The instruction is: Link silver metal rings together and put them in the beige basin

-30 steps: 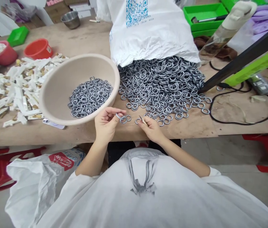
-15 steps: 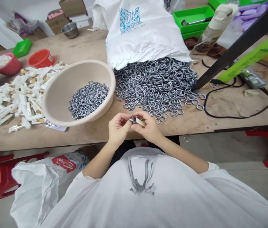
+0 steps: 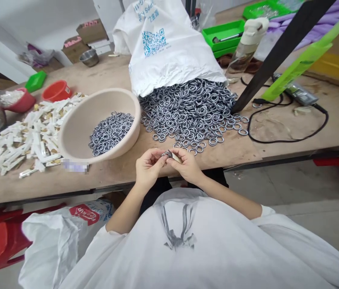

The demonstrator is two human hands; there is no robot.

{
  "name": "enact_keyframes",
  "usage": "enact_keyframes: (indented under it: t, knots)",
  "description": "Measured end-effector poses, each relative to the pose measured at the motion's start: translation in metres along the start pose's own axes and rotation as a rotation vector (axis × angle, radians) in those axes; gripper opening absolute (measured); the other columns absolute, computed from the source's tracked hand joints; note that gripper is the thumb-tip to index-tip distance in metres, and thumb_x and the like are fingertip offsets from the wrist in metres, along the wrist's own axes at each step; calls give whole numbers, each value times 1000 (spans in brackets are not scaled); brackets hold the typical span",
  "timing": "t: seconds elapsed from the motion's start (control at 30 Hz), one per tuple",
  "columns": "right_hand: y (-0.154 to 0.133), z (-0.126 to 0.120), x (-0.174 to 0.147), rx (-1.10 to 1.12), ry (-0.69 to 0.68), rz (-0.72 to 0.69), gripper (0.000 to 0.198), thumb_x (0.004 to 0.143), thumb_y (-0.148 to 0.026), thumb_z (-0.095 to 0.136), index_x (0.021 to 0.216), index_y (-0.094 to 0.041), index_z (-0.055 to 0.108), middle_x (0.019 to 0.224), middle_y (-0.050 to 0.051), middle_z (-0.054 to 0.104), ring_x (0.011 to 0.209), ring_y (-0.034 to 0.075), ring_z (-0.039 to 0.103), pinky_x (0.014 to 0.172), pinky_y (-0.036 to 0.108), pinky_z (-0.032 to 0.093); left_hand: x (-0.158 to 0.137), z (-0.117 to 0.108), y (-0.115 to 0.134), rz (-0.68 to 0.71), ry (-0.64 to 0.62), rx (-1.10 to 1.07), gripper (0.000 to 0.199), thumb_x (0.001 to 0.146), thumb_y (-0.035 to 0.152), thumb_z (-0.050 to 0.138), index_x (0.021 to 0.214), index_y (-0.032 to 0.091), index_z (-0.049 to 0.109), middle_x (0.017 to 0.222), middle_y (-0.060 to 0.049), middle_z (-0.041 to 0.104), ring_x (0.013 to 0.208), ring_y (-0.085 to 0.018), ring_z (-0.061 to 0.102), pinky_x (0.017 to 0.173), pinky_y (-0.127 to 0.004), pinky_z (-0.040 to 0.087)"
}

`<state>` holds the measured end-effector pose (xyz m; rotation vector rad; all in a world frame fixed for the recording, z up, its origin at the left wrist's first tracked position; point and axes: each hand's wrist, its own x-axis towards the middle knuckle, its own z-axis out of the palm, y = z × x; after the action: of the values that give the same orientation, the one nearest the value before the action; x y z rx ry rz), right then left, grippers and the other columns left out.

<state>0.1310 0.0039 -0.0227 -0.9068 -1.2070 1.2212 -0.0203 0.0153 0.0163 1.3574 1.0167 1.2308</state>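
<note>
Close to the table's front edge, my left hand (image 3: 149,167) and my right hand (image 3: 189,167) meet fingertip to fingertip. Pinched between them are dark grey metal rings (image 3: 167,153), partly covered by my fingers. My right hand is also closed round a pale beige piece (image 3: 176,159); most of it is hidden, so its kind cannot be told. Just beyond the hands lies a heap of grey rings (image 3: 187,112), spilling from a white sack (image 3: 169,60). To the left, a beige bowl (image 3: 70,140) holds many more such rings.
White plastic pieces (image 3: 37,140) are spread left of the bowl, near a red bowl (image 3: 56,91). At the right stand a dark upright bar (image 3: 265,68), a bottle (image 3: 246,48) and a looped black cable (image 3: 289,141). A green tray (image 3: 223,34) lies behind.
The camera view has shifted and tilted slightly. My hands stay together at the table edge, with fingers moved a little around the rings; the ring now shows more face-on.
</note>
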Motion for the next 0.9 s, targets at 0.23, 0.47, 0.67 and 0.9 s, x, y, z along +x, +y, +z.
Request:
enact_keyframes:
  t: [0.23, 0.47, 0.67, 0.9]
  knots:
    - [-4, -4, -18, -116, -3, -21, 39, 87, -46, 68, 117, -23, 75, 105, 4, 78, 105, 24, 70, 98, 41, 52, -13, 1, 7, 47, 35, 35, 26, 77, 35, 82, 88, 17, 69, 73, -2, 74, 59, -10, 67, 59, -21, 58]
    - [4, -44, -19, -334, 187, -94, 36, 90, -48, 62, 107, -20, 75, 89, 3, 74, 78, 18, 65, 76, 32, 53, 14, -31, 37, 366, 227, 307, 29, 82, 42, 76, 93, 17, 64, 79, -2, 73, 66, -12, 69, 63, -25, 57]
    - [10, -113, 17, -775, 427, -197, 43, 95, -53, 48, 86, -18, 71, 66, 1, 54, 64, 17, 51, 64, 32, 46, 85, -97, 77, 399, 536, 914, 18, 90, 31, 66, 99, 16, 63, 83, -3, 73, 74, -16, 66, 81, -38, 55]
    - [23, -134, 33, -1024, 465, -274, 38, 93, -39, 48, 107, -19, 77, 108, 15, 65, 106, 30, 56, 98, 48, 45, 42, -66, 108, 489, 50, 1068, 26, 92, 37, 59, 106, 19, 71, 121, -11, 73, 104, -25, 69, 91, -40, 55]
